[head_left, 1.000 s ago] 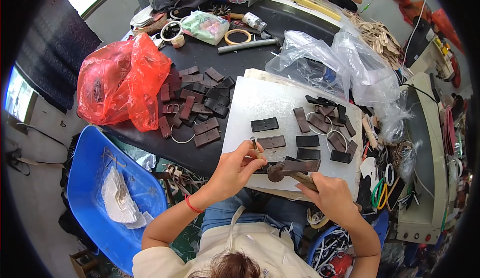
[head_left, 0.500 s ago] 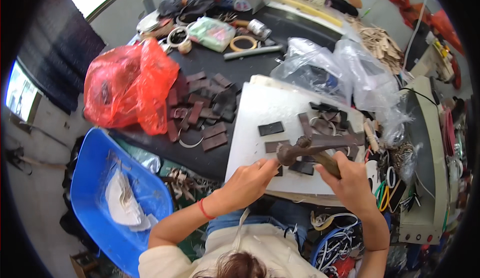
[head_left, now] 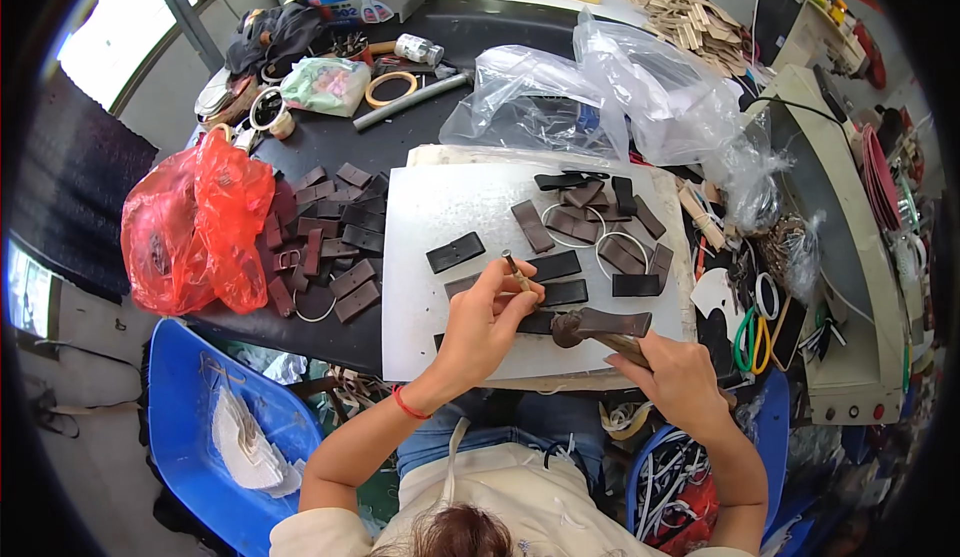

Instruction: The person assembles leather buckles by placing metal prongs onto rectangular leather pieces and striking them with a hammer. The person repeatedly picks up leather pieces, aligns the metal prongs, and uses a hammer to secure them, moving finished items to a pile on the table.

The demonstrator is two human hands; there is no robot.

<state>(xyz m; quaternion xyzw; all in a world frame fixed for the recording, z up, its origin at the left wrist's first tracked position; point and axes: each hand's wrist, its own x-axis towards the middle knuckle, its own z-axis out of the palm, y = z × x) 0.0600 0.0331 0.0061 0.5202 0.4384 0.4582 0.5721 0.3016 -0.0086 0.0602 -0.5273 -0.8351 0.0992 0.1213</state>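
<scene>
My left hand (head_left: pixel 478 332) pinches a short metal punch (head_left: pixel 516 271) between thumb and fingers, its top end sticking up. Its lower end is hidden by the fingers, so I cannot tell whether it touches a piece below. Wrapped round a wooden handle, my right hand (head_left: pixel 682 382) holds a hammer (head_left: pixel 615 323), its dark metal head just right of the left hand. Under and around both lie dark leather-like strips, one black piece (head_left: pixel 455 253) among them, on a white board (head_left: pixel 420 207). Thin white rings (head_left: pixel 597 257) rest over more brown and black pieces at the board's right.
A heap of brown pieces (head_left: pixel 345 222) lies left of the board beside a red plastic bag (head_left: pixel 190 232). Clear plastic bags (head_left: pixel 650 87) sit behind the board. Blue tubs (head_left: pixel 180 397) stand at lower left and right. A grey machine (head_left: pixel 850 357) borders the right side.
The view has shifted, showing the board farther left. The hammer head has moved from over my left hand to its right. The punch now shows in my left fingers.
</scene>
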